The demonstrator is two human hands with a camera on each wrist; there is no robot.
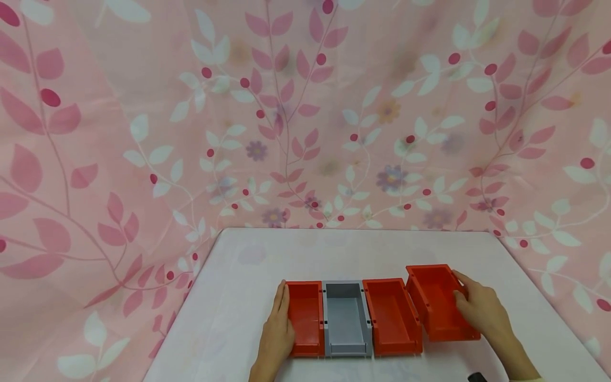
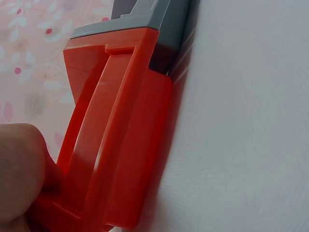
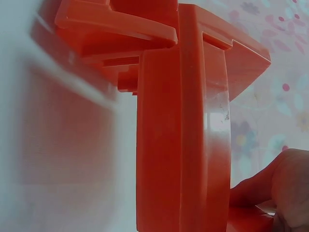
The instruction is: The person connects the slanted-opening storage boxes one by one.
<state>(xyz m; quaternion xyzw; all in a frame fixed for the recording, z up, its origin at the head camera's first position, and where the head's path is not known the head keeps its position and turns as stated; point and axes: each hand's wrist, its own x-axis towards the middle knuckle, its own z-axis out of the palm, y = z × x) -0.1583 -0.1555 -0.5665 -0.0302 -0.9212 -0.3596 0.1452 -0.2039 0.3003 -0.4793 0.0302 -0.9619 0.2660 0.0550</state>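
Observation:
Three storage bins stand joined in a row on the table: a red bin (image 1: 306, 318) at the left, a grey bin (image 1: 346, 318) in the middle and another red bin (image 1: 392, 321). My left hand (image 1: 278, 334) lies along the outer side of the leftmost bin, fingers straight against its wall. A fourth red bin (image 1: 439, 302) is held by my right hand (image 1: 484, 307), thumb over the inside of its right wall and fingers outside. This bin is raised off the table, as the right wrist view shows, slightly askew, its left side close against the row's right end.
A white-covered table (image 1: 267, 254) lies under the bins. Behind it and at both sides hangs a pink floral curtain (image 1: 329, 132). A small dark object (image 1: 476, 377) shows at the bottom edge, near the right forearm.

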